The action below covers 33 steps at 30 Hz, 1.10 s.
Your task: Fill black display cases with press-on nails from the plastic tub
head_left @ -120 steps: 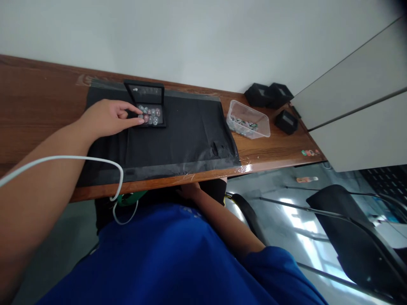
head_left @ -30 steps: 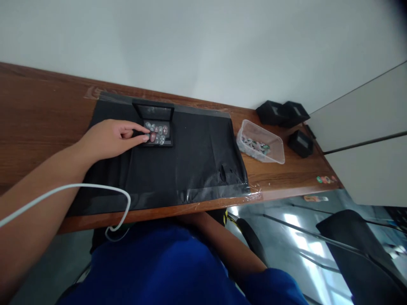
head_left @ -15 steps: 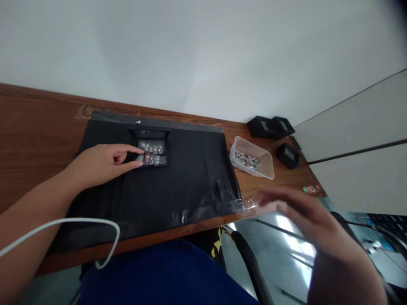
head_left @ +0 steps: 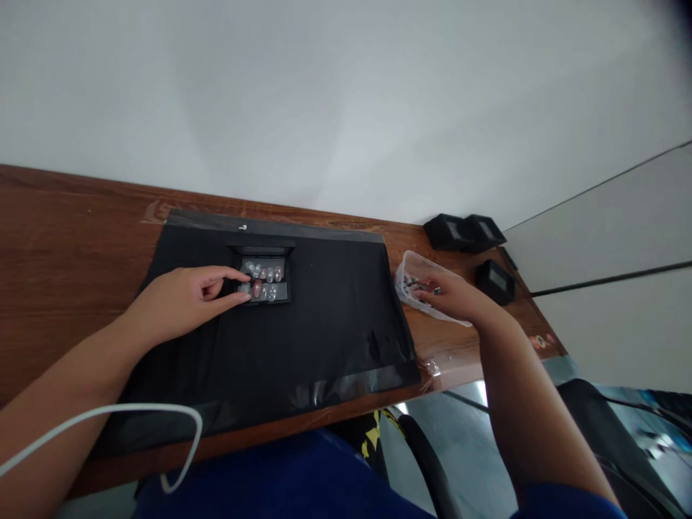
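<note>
An open black case (head_left: 284, 295) lies on the black mat, its lid raised at the back. Two rows of false nails (head_left: 270, 274), clear, silvery and pinkish, fill its tray. My left hand (head_left: 189, 299) grips the case at its left edge, thumb and forefinger on either side of a pale nail at the row's end. On the right, my right hand (head_left: 451, 294) reaches into a clear plastic tub (head_left: 409, 263), thumb and fingers apart among small shiny pieces (head_left: 411, 283). Its fingertips are partly hidden there.
Beyond the tub stand several black boxes (head_left: 494, 281). Small round stickers (head_left: 539, 342) lie by the table's right edge. The black mat (head_left: 324, 324) is taped to the wooden table (head_left: 70, 238). A white cable (head_left: 140, 407) crosses in front of my left forearm.
My right hand has moved from over the table's front edge up and into the tub. The left hand has stayed at the case. The view has tilted slightly upward.
</note>
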Tool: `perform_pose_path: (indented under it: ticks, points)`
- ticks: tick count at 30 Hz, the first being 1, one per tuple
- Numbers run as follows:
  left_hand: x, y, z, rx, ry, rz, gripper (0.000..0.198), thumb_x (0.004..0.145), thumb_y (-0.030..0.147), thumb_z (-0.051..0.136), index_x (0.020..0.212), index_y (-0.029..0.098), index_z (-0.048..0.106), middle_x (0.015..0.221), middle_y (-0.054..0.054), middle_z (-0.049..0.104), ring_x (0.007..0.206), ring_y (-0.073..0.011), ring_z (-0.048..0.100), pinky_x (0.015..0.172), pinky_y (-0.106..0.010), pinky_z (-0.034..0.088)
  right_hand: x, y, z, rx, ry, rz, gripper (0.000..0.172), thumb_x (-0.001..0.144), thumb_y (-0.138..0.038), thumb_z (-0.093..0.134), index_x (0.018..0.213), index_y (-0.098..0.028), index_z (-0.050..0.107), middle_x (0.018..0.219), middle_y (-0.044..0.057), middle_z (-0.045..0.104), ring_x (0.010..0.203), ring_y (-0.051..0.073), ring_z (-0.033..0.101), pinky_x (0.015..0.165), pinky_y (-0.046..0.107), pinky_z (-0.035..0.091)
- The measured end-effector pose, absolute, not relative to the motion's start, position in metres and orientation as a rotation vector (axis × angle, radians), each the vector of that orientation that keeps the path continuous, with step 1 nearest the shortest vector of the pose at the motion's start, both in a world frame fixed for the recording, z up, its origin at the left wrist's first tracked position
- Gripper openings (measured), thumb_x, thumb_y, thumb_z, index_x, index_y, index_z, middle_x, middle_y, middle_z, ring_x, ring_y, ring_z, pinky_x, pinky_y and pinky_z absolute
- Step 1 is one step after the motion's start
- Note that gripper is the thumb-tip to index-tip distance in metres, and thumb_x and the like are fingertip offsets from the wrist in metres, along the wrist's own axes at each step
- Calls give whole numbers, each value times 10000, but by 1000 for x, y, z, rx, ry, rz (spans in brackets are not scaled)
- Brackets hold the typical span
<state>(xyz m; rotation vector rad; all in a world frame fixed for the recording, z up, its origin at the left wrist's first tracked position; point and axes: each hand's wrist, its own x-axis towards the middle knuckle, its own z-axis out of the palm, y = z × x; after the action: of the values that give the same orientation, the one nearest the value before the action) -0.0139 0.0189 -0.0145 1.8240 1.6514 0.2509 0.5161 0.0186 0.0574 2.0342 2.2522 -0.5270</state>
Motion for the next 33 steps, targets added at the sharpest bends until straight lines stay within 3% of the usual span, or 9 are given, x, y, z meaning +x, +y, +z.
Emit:
perform_pose_path:
  ticks: [5, 15, 18, 23, 29, 33]
  points:
    - [-16, 18, -18, 1859, 1632, 290, 604, 901, 759, 693, 1253, 311, 895, 601, 39, 477, 555, -195, 471, 598, -348, 330, 518, 22, 51, 2046, 2143, -412, 126, 930, -340, 797, 915, -218, 821, 977, 87, 845, 865, 239, 749, 742, 319, 518]
    - [-14, 16, -16, 1851, 1638, 293, 575, 916, 722, 704, 1246, 292, 895, 611, 39, 485, 557, -180, 463, 605, -338, 325, 516, 18, 53, 2059, 2093, -387, 232, 960, -303, 681, 760, -226, 770, 788, 72, 792, 735, 231, 691, 681, 322, 441]
    - [-14, 16, -16, 1838, 1639, 298, 563, 912, 719, 720, 1240, 296, 896, 613, 41, 491, 563, -175, 455, 612, -335, 321, 515, 16, 54, 2047, 2139, -344, 201, 960, -284, 678, 811, -236, 805, 782, 79, 795, 746, 244, 699, 680, 325, 449]
    - [-14, 17, -20, 1858, 1631, 305, 559, 917, 715, 704, 1236, 301, 901, 599, 47, 472, 547, -176, 469, 594, -329, 323, 509, 8, 63, 2154, 2106, -225, 216, 1026, -301, 607, 1002, -210, 801, 966, 135, 839, 837, 269, 743, 725, 335, 471]
    - [-16, 13, -22, 1887, 1571, 487, 553, 934, 719, 672, 1167, 279, 913, 611, 48, 436, 557, -168, 451, 597, -318, 350, 502, -5, 86, 2386, 2143, -130, 213, 1029, -396, 567, 970, -233, 691, 869, 106, 782, 782, 279, 714, 718, 349, 456]
    - [-17, 12, -23, 1897, 1566, 678, 489, 944, 691, 689, 1069, 273, 910, 617, 49, 421, 570, -159, 425, 607, -312, 355, 470, -21, 100, 2416, 2403, -341, 243, 1048, -466, 603, 974, -245, 675, 828, 59, 745, 729, 239, 679, 705, 336, 471]
